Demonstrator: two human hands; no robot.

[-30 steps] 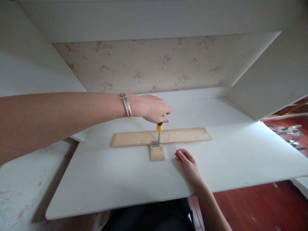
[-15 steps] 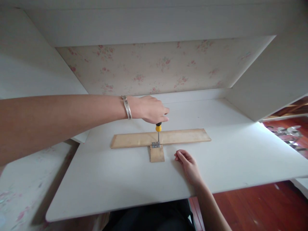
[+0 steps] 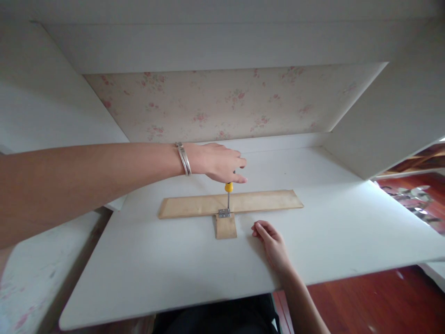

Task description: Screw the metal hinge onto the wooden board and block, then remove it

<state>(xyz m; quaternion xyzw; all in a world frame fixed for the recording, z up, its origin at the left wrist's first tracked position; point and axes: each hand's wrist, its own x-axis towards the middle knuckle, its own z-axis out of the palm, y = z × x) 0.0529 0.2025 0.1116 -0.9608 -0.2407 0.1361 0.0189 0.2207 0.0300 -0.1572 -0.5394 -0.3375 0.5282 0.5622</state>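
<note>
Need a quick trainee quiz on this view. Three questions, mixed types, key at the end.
1. Which tool does the left grip hold?
2. True or false: the right grip is apart from the long board.
3. Fill in the blank: the metal fitting sits where the long board meets the ____ board.

Key
1. A screwdriver, upright, its shaft reaching down to the fitting.
2. True; it is loosely curled at the white tabletop, to the right of the short board.
3. Short.
</note>
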